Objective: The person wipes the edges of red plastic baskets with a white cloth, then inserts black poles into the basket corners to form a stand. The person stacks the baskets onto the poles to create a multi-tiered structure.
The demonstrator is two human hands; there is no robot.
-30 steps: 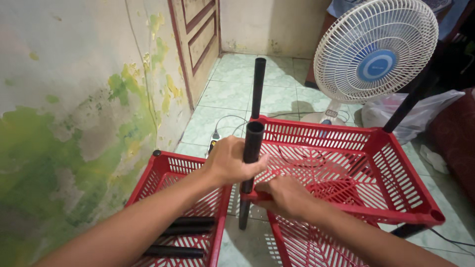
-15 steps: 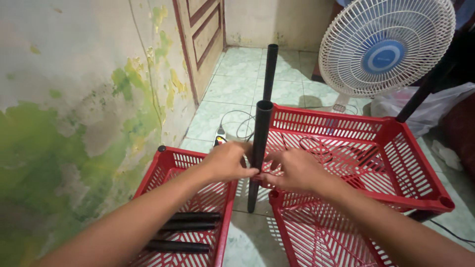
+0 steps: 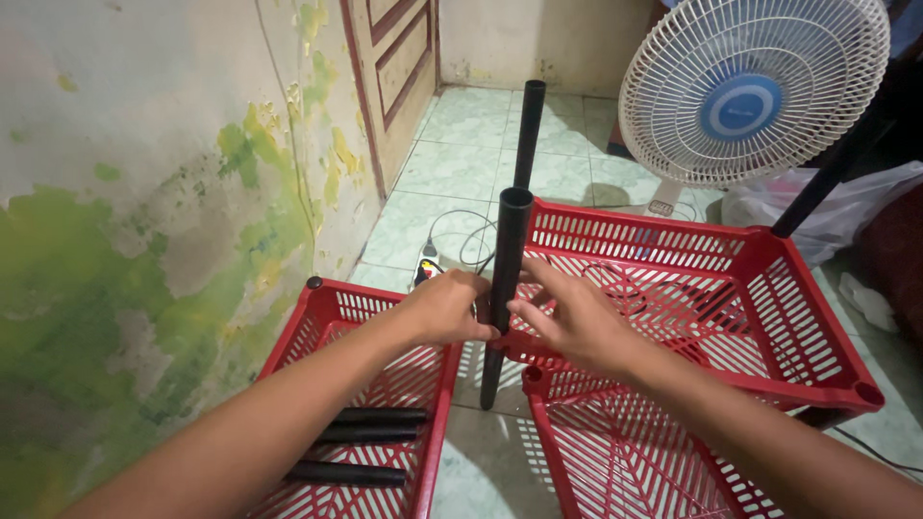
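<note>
L hand: fingers curled round black tube, gripping mid-height | R hand: fingers nearly straight, loosely together, tips touching tube's other side | tube: upright at near-left corner of raised red tray, foot on floor betw trays

round blue label at the centre of the white fan's grille, upper right, crumpled clear plastic bag on the floor below the fan, behind the red basket, no signs or screens
</note>
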